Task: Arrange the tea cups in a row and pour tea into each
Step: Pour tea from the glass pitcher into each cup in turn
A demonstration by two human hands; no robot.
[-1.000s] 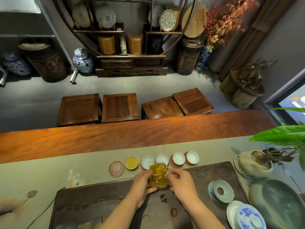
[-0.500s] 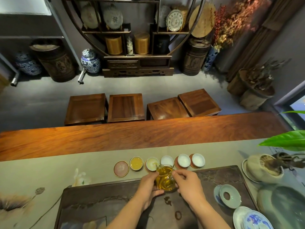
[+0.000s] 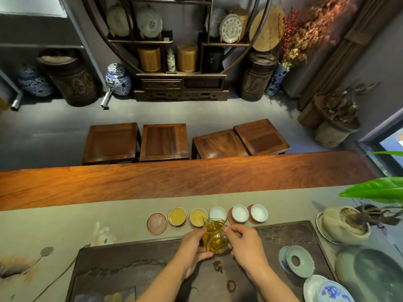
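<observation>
At lower centre the clear glass pitcher of amber tea (image 3: 214, 238), gripped between left hand (image 3: 193, 247) and right hand (image 3: 244, 243), now tips over the second small white cup (image 3: 198, 216), which has filled since a second ago.

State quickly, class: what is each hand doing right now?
Left hand: closed around the glass pitcher of tea.
Right hand: fingers pinching the pitcher's far side.

Tea house: carved tea tray (image 3: 283, 234), display shelf (image 3: 178, 40) of tea cakes, jars (image 3: 118, 79), guest stools (image 3: 163, 141) facing table (image 3: 174, 182).
</observation>
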